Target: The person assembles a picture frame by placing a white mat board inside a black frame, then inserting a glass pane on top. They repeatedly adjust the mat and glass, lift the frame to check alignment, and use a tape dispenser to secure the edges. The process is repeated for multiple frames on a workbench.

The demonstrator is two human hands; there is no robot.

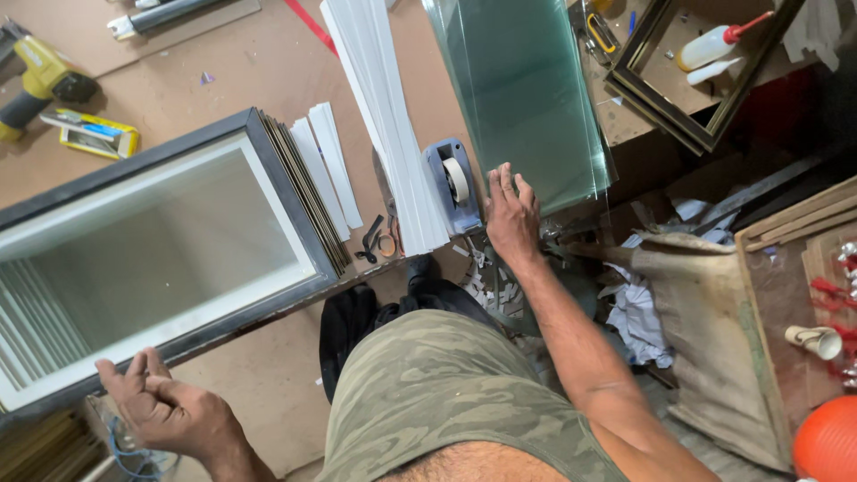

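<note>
A: In the head view, where is the right hand (pixel 511 219)?

B: It lies flat on the near edge of the stack of green glass sheets (pixel 522 94), fingers spread over the lower left corner. The grip is open; it closes around nothing and only presses on the glass. I judge the flat palm keeps the sheets from sliding, because the stack hangs a little over the edge of the table (pixel 223 62).

A: And the left hand (pixel 156 402)?

B: It is well apart from the glass, low at the near side, in front of the large dark frame (pixel 170 245). The fingers are curled loosely, palm turned up, and it holds nothing that I can see. Some blue wire lies just under it, but I cannot tell if they touch.

A: What is beside the glass?

B: Just left of it stands a blue tape dispenser (pixel 453 183), almost touching the right hand, probably kept there to be reached quickly. Further left of the glass is a pile of white boards (pixel 384 116), and then the dark frame with thin sheets leaning at its right side.

A: And farther away?

B: Far left of the glass, on the table, a yellow drill (pixel 40 80) and a yellow tool (pixel 94 132) rest out of the working area. Right of the glass lies another dark frame (pixel 705 76) with a white squeeze bottle (pixel 714 43) inside it. Below the glass, on the floor, there are paper scraps (pixel 638 312).
</note>
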